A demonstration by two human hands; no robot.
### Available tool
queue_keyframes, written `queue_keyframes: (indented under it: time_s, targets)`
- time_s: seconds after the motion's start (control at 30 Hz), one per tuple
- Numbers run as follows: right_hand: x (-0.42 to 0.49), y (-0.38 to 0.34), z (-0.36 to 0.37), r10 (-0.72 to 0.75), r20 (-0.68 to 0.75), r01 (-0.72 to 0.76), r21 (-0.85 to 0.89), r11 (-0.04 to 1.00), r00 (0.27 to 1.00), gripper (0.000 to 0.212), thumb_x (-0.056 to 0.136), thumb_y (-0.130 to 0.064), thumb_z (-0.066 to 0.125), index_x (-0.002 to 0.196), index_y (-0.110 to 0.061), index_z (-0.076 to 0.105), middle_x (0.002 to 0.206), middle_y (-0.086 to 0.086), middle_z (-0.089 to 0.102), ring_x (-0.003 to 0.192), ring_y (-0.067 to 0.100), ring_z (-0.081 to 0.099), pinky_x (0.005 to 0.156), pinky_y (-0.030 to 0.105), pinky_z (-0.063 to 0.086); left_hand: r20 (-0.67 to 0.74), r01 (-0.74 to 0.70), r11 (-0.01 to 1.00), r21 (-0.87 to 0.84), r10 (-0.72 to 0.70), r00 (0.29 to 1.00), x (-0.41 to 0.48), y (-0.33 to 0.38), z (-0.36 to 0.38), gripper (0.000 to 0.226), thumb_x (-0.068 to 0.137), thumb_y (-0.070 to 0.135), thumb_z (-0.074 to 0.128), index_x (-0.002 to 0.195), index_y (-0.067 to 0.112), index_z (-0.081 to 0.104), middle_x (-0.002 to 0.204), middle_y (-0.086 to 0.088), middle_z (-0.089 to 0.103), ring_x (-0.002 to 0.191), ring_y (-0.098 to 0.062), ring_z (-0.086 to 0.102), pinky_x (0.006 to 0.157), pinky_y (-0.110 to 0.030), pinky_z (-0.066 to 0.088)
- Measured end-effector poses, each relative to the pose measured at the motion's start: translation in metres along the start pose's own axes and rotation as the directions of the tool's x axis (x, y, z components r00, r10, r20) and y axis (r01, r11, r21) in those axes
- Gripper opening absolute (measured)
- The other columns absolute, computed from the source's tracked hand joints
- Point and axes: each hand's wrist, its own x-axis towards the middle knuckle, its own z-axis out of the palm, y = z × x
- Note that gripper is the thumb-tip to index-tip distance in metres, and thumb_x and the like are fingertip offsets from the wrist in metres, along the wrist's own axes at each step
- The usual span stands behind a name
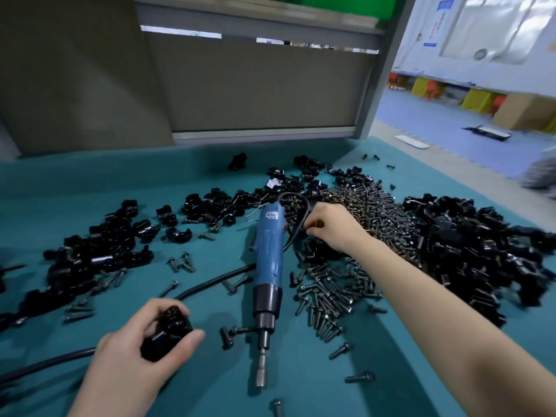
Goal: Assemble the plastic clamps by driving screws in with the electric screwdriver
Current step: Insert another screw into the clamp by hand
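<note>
Left hand [141, 350], near left, grips one black clamp [167, 332]. Right hand [334, 227] has its fingers curled in the screw pile [331, 296], farther right; whether it pinches a screw cannot be told. Electric screwdriver [267, 260] lies idle between the two hands. This clamp apparently still awaits its screw.

free: bare mat [313, 383] at near edge | blocked: screwdriver [267, 251] mid-table — screw pile [346, 266], clamp heap [466, 245] right
</note>
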Motion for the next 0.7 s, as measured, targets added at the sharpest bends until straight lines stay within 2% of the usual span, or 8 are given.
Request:
queue_keyframes:
  time_s: [0.17, 0.27, 0.33, 0.4, 0.47, 0.53, 0.6, 0.7]
  targets:
    - [0.009, -0.003, -0.003, -0.124, 0.107, 0.140, -0.160, 0.977, 0.986, 0.012, 0.090, -0.017, 0.065, 0.099, -0.010, 0.068, 0.104, 0.001, 0.055, 0.107, 0.021, 0.050, 0.094, 0.031, 0.039, 0.000, -0.017, 1.000, 0.007, 0.017, 1.000, -0.001, -0.001, 0.000, 0.039, 0.053, 0.052, 0.070, 0.090, 0.042, 0.060, 0.064, 0.013, 0.067, 0.062, -0.009, 0.060, 0.054, -0.013, 0.041]
    - [0.001, -0.006, -0.004, -0.056, 0.036, 0.057, -0.030, 0.998, 0.998, 0.007, 0.092, -0.014, 0.061, 0.097, -0.009, 0.063, 0.099, -0.002, 0.053, 0.099, 0.019, 0.054, 0.090, 0.028, 0.043, -0.007, -0.019, 1.000, 0.003, 0.019, 1.000, -0.001, 0.000, 0.000, 0.036, 0.057, 0.049, 0.073, 0.090, 0.042, 0.060, 0.063, 0.011, 0.066, 0.058, -0.010, 0.058, 0.053, -0.013, 0.040]
    - [-0.009, -0.013, -0.011, 0.073, -0.096, -0.053, 0.195, 0.979, 0.993, 0.009, 0.092, -0.012, 0.062, 0.101, -0.011, 0.061, 0.093, -0.002, 0.061, 0.083, 0.013, 0.057, 0.077, 0.022, 0.049, -0.006, -0.027, 1.000, -0.008, 0.027, 1.000, -0.001, 0.001, 0.000, 0.037, 0.056, 0.051, 0.072, 0.090, 0.041, 0.059, 0.063, 0.011, 0.066, 0.057, -0.011, 0.057, 0.052, -0.013, 0.039]
    - [-0.026, -0.030, -0.020, 0.193, -0.135, -0.089, 0.545, 0.833, 0.972, 0.018, 0.091, -0.008, 0.062, 0.108, -0.013, 0.059, 0.083, 0.000, 0.066, 0.073, 0.011, 0.059, 0.068, 0.019, 0.050, 0.002, -0.032, 0.999, -0.010, 0.032, 0.999, -0.001, 0.002, 0.000, 0.037, 0.057, 0.054, 0.070, 0.090, 0.041, 0.059, 0.066, 0.009, 0.067, 0.055, -0.014, 0.056, 0.048, -0.014, 0.039]
    - [-0.049, -0.058, -0.027, 0.210, -0.075, -0.047, 0.850, 0.524, 0.975, 0.021, 0.090, -0.001, 0.061, 0.108, -0.012, 0.063, 0.079, 0.005, 0.071, 0.070, 0.013, 0.063, 0.065, 0.022, 0.052, 0.011, -0.032, 0.999, -0.040, 0.032, 0.999, -0.001, 0.003, -0.002, 0.035, 0.061, 0.052, 0.071, 0.091, 0.039, 0.059, 0.067, 0.007, 0.067, 0.052, -0.013, 0.055, 0.045, -0.014, 0.038]
    - [-0.075, -0.094, -0.023, 0.131, -0.008, -0.027, 0.966, 0.259, 0.991, 0.018, 0.087, 0.004, 0.062, 0.097, -0.010, 0.067, 0.078, 0.007, 0.073, 0.067, 0.014, 0.065, 0.063, 0.020, 0.052, -0.001, -0.055, 0.996, -0.076, 0.055, 0.998, -0.001, 0.005, -0.003, 0.035, 0.063, 0.053, 0.077, 0.089, 0.037, 0.060, 0.068, 0.003, 0.067, 0.050, -0.012, 0.053, 0.047, -0.016, 0.040]
    - [-0.100, -0.135, -0.012, 0.030, 0.030, -0.034, 0.985, 0.170, 0.999, 0.014, 0.084, 0.006, 0.065, 0.090, -0.007, 0.066, 0.075, 0.009, 0.073, 0.063, 0.012, 0.064, 0.059, 0.018, 0.050, -0.028, -0.081, 0.989, -0.124, 0.079, 0.997, -0.001, 0.006, -0.002, 0.035, 0.064, 0.053, 0.082, 0.087, 0.037, 0.060, 0.070, 0.003, 0.068, 0.054, -0.012, 0.059, 0.054, -0.019, 0.045]
    - [-0.119, -0.175, 0.003, -0.011, 0.060, -0.057, 0.982, 0.183, 0.998, 0.014, 0.080, 0.004, 0.070, 0.083, -0.009, 0.067, 0.072, 0.007, 0.072, 0.061, 0.008, 0.063, 0.056, 0.015, 0.048, -0.043, -0.105, 0.978, -0.180, 0.099, 0.994, -0.003, 0.007, -0.003, 0.030, 0.062, 0.050, 0.069, 0.088, 0.038, 0.060, 0.072, 0.003, 0.069, 0.055, -0.010, 0.061, 0.053, -0.016, 0.046]
